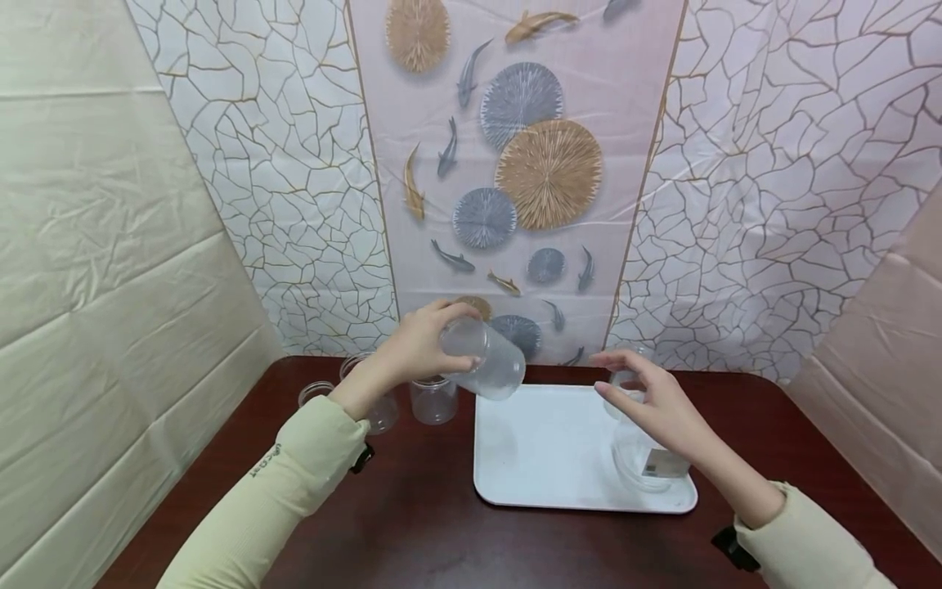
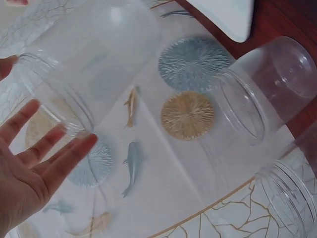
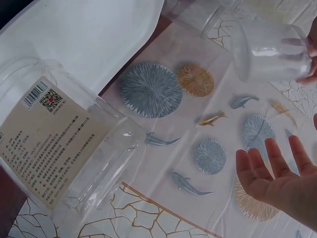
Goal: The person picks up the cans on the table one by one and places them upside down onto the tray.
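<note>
My left hand (image 1: pixel 421 348) grips a clear, frosted-looking plastic jar (image 1: pixel 486 361) around its mouth end. The jar is raised and tilted, its base pointing right, over the left part of the white tray (image 1: pixel 548 458). In the left wrist view the thumb and fingertips sit at the ridged neck of the jar (image 2: pixel 114 54). My right hand (image 1: pixel 655 401) holds nothing, its fingers spread and slightly bent. It is in front of a larger clear jar (image 1: pixel 636 458) standing on the tray's right side, partly hidden by the hand. A printed label (image 3: pixel 49 144) with a barcode covers that jar's side.
Clear lidless jars stand left of the tray on the dark red table (image 1: pixel 419 523), including one jar (image 1: pixel 434 402) near the tray and another (image 1: pixel 383 413) partly behind my left forearm. Patterned cloth (image 1: pixel 515 164) hangs behind the table, with plain cloth walls on both sides.
</note>
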The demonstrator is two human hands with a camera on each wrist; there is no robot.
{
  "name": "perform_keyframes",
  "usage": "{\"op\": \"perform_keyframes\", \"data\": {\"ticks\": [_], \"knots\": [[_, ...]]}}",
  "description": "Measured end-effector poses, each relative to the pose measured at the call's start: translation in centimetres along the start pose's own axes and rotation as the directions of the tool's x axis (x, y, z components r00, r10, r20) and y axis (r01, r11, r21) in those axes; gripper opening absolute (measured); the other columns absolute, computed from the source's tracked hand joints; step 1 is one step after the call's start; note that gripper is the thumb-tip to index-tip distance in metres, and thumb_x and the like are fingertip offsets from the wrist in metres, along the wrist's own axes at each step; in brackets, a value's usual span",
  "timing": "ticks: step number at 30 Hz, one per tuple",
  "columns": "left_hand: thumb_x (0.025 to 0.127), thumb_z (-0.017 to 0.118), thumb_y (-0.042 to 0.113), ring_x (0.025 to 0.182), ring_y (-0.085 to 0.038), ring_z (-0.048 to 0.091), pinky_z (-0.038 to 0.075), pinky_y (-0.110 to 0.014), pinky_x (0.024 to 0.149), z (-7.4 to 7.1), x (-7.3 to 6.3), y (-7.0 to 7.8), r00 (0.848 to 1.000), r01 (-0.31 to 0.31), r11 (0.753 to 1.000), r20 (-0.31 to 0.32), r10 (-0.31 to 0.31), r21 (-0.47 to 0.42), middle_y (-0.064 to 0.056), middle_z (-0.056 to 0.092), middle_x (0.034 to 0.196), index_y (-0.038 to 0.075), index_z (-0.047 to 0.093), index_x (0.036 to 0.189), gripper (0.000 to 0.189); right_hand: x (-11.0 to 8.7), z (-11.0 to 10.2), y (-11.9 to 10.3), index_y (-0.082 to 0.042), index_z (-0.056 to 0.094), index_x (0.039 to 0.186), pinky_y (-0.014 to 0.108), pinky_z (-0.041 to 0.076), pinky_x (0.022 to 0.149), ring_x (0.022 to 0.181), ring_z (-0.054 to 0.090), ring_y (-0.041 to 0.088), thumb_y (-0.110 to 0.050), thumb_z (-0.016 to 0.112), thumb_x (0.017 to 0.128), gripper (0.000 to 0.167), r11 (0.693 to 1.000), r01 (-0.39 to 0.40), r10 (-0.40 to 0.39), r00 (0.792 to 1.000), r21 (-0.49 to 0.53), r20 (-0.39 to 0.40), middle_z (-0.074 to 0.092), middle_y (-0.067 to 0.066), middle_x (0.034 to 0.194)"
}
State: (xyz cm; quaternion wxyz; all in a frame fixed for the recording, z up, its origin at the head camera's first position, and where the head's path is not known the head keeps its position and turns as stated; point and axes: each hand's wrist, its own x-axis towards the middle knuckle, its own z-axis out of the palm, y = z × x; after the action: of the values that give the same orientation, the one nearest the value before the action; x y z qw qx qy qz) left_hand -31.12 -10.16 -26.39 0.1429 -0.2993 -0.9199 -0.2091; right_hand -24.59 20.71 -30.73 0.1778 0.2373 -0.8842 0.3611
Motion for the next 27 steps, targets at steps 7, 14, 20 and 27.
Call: {"op": "perform_keyframes", "data": {"ticks": [7,14,20,27], "knots": [[0.074,0.077,0.026,0.104,-0.028,0.06,0.054,-0.036,0.074,-1.3,0.1,0.5,0.99,-0.038,0.968,-0.144,0.002,-0.249,-0.004,0.058,0.117,0.02,0.058,0.124,0.053,0.8,-0.5,-0.3,-0.005,0.055,0.126,0.009,0.045,0.083,0.105,0.048,-0.012,-0.014,0.058,0.094,0.034,0.991,-0.015,0.024,0.998,0.134,-0.066,0.06,0.005,0.122],[0.076,0.077,0.014,0.108,-0.031,0.059,0.057,-0.035,0.078,-1.9,-0.3,1.3,0.974,-0.084,0.87,-0.226,-0.032,-0.485,-0.009,0.054,0.123,0.015,0.056,0.126,0.054,0.9,-1.0,-1.0,-0.005,0.052,0.127,0.01,0.047,0.082,0.11,0.051,-0.001,-0.014,0.054,0.096,0.033,0.945,-0.023,0.066,0.99,0.327,-0.122,0.054,-0.024,0.117],[0.077,0.074,0.007,0.109,-0.03,0.059,0.056,-0.035,0.08,-2.3,-0.8,2.3,0.958,-0.139,0.778,-0.282,-0.051,-0.612,-0.01,0.052,0.124,0.013,0.055,0.126,0.052,1.3,-1.2,-1.7,-0.011,0.049,0.131,0.017,0.052,0.083,0.111,0.054,0.005,-0.01,0.052,0.096,0.035,0.842,-0.012,0.072,0.993,0.539,-0.091,0.055,-0.01,0.119],[0.079,0.067,0.001,0.112,-0.031,0.058,0.056,-0.038,0.082,-1.7,-1.0,2.5,0.957,-0.224,0.65,-0.288,0.008,-0.726,-0.014,0.049,0.133,0.004,0.049,0.129,0.053,1.4,-1.2,-3.1,-0.017,0.044,0.135,0.026,0.054,0.083,0.111,0.056,0.007,-0.008,0.047,0.098,0.038,0.692,-0.037,0.089,0.995,0.721,-0.034,0.05,-0.003,0.125]]}}
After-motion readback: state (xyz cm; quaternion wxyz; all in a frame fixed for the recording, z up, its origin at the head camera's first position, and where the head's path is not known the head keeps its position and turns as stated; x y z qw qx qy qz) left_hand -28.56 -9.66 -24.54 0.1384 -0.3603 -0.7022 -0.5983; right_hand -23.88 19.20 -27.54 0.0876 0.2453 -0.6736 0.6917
